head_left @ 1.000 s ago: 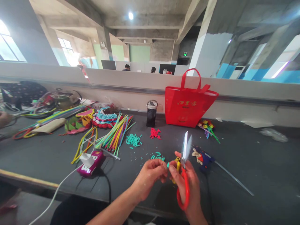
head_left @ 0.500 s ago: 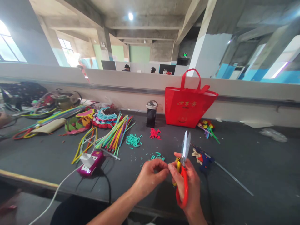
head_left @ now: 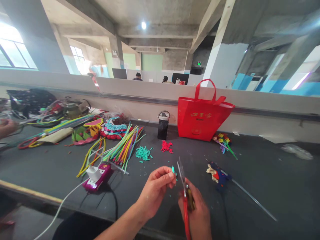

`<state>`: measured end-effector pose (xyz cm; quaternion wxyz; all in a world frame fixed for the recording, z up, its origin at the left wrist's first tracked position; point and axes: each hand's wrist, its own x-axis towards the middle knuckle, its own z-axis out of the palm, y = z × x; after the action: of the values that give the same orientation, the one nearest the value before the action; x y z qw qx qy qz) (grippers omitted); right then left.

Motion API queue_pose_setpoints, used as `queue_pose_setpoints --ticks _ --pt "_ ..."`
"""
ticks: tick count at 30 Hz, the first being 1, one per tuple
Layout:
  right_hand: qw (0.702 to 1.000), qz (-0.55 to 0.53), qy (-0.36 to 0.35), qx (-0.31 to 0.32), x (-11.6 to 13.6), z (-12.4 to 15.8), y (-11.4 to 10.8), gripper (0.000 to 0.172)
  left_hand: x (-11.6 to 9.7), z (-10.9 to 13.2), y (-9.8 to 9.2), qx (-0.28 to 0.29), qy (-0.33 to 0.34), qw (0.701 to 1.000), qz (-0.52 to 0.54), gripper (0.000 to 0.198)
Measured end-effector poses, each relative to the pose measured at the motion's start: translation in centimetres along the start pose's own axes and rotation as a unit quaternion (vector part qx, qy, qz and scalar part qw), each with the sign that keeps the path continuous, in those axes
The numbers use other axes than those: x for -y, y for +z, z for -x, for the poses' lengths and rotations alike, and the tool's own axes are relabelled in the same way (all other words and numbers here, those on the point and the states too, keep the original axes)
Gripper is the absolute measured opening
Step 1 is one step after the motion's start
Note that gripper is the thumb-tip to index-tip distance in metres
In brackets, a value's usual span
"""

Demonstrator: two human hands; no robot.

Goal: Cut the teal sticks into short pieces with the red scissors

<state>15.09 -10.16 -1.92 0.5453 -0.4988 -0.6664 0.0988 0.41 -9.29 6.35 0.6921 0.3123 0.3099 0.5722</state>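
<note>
Between the thumb and fingertips of my left hand (head_left: 158, 188) is a small teal piece (head_left: 173, 169), pointing up, that looks like a cut bit of fuzzy stick. My right hand (head_left: 198, 211) grips red-handled scissors (head_left: 185, 200), blades up and slightly apart, just right of the teal piece without visibly touching it. A yellowish object (head_left: 191, 201) sits in the same hand behind the scissors, too blurred to name. Beyond my hands lie a pile of short teal pieces (head_left: 143, 153) and a smaller pile of red pieces (head_left: 166, 146). More teal bits are partly hidden behind my left fingers.
Left are a bundle of colored fuzzy sticks (head_left: 125, 143) and a purple power strip (head_left: 101, 179) with a white cable. A black bottle (head_left: 163, 126) and red bag (head_left: 203, 120) stand behind. Right lies a blue glue gun (head_left: 221, 176) with a long glue stick. Another person's hand (head_left: 7, 128) shows far left.
My hands have moved apart. The left now shows a teal piece at its fingertips; the right has turned the scissors, bringing the blades left and lower. The view has shifted slightly.
</note>
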Motion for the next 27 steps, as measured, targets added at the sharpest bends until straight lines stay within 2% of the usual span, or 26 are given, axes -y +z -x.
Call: queue_pose_setpoints --ticks 3,9,15,19,24,27 --pt "0.998 0.016 -0.058 0.019 -0.1 0.6 0.6 0.040 0.1 0.0 0.1 -0.014 0.003 1.000 0.000 0.017" --pt "0.995 0.045 -0.075 0.037 0.0 0.4 0.5 0.046 0.1 0.0 0.0 -0.018 0.009 1.000 -0.015 0.018" --pt "0.994 0.059 -0.095 0.020 -0.5 0.7 0.3 0.040 0.2 0.0 0.1 -0.018 0.016 0.999 -0.026 0.015" --pt "0.996 0.051 -0.063 0.036 -0.9 1.3 0.5 0.037 0.3 -0.1 0.0 -0.027 0.014 0.999 -0.027 0.014" --pt "0.999 0.038 0.019 0.033 -1.2 1.8 1.0 0.032 0.3 -0.1 -0.1 -0.036 0.015 0.999 -0.028 0.015" --pt "0.999 0.028 0.027 0.038 -1.0 1.8 1.1 0.035 0.3 -0.1 -0.2 -0.032 0.021 0.999 -0.035 0.014"
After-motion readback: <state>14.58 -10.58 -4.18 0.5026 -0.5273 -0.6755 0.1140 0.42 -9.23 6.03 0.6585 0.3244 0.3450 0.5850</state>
